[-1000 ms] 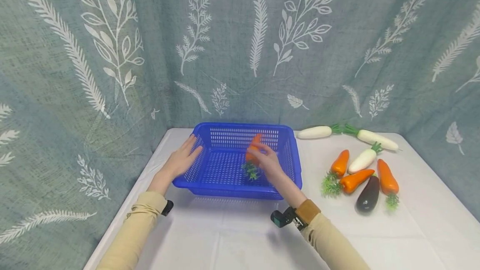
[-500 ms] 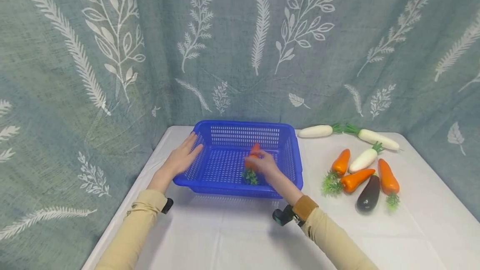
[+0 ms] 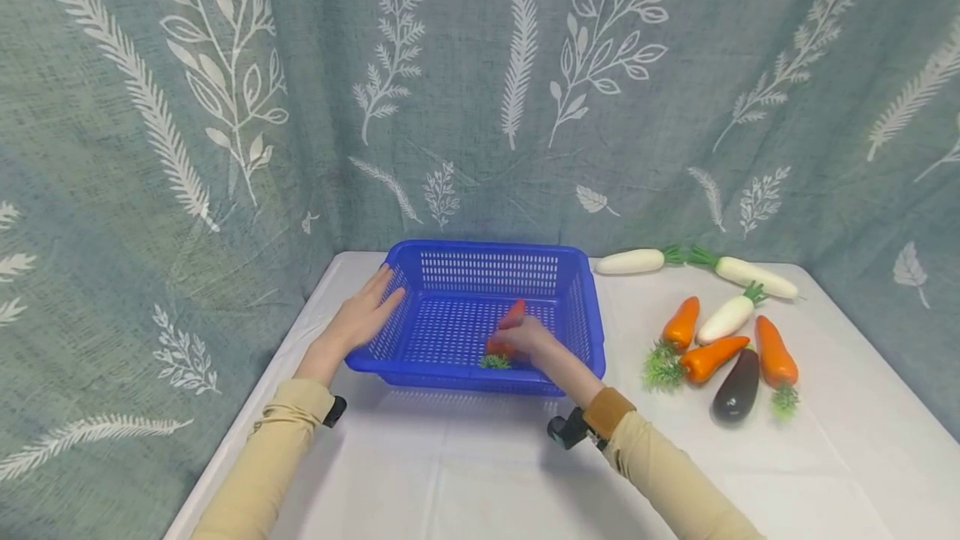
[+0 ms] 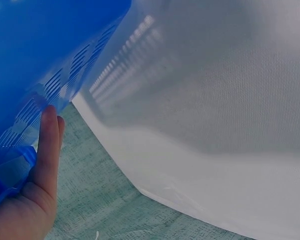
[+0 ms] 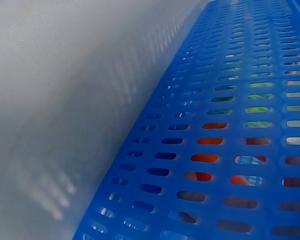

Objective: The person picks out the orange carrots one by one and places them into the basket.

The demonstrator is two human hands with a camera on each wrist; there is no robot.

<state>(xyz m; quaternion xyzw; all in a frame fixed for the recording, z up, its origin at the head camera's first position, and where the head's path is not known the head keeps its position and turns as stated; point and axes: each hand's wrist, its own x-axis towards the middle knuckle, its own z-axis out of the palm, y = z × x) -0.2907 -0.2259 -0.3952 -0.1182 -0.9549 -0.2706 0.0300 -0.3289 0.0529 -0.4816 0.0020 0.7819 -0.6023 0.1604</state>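
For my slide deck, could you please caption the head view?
The right hand holds a carrot inside a blue basket, the left hand at its left rim.

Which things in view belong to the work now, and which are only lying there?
In the work, it seems: basket; carrot inside it; right hand gripping that carrot; left hand at the basket's side.
Only lying there, untouched: three other carrots, three radishes, eggplant.

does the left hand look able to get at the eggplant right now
Probably not easily: the left hand is at the blue plastic basket's left side, while the eggplant lies beyond its right side, with the basket and the right forearm in between.
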